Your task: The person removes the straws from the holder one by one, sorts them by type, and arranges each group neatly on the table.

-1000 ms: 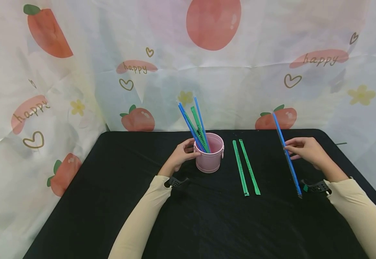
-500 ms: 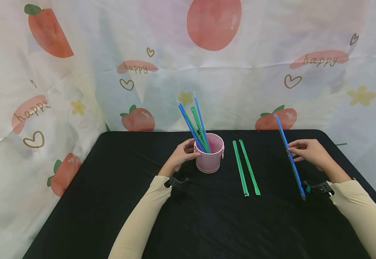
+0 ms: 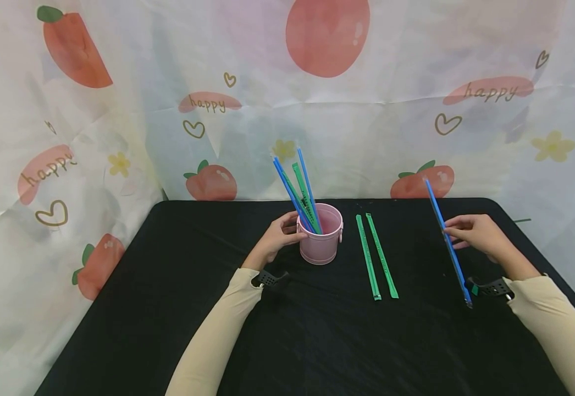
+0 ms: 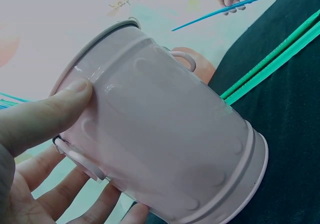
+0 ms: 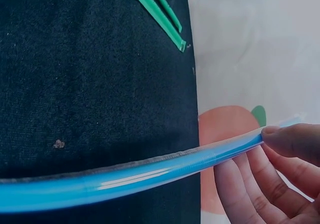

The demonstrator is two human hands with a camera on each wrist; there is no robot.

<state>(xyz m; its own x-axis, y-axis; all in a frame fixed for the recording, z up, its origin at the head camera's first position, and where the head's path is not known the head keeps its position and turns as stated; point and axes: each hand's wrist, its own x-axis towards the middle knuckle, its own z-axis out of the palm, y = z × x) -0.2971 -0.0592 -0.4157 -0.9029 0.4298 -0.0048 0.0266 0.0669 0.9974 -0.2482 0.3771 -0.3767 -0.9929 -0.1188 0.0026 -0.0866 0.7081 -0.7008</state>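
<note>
My left hand (image 3: 278,237) holds the side of a small pink bucket (image 3: 319,250) near its rim, thumb on the front and fingers behind, as the left wrist view also shows. Several blue and green straws (image 3: 303,190) lean to the left inside the bucket. Off to the right, my right hand (image 3: 477,237) pinches a long blue straw (image 3: 448,242) between thumb and fingers. In the right wrist view this straw (image 5: 150,179) has a clear wrapper along it. Two green wrapped straws (image 3: 374,256) lie side by side between the bucket and my right hand.
A black cloth (image 3: 317,341) covers the table, whose back edge meets a white curtain (image 3: 267,55) printed with fruit and hearts. Each wrist wears a dark band (image 3: 267,279). A small crumb (image 5: 59,144) lies on the cloth.
My right hand has shifted slightly to the right and towards me with the blue straw in its pinch. The left hand and the bucket have stayed in place.
</note>
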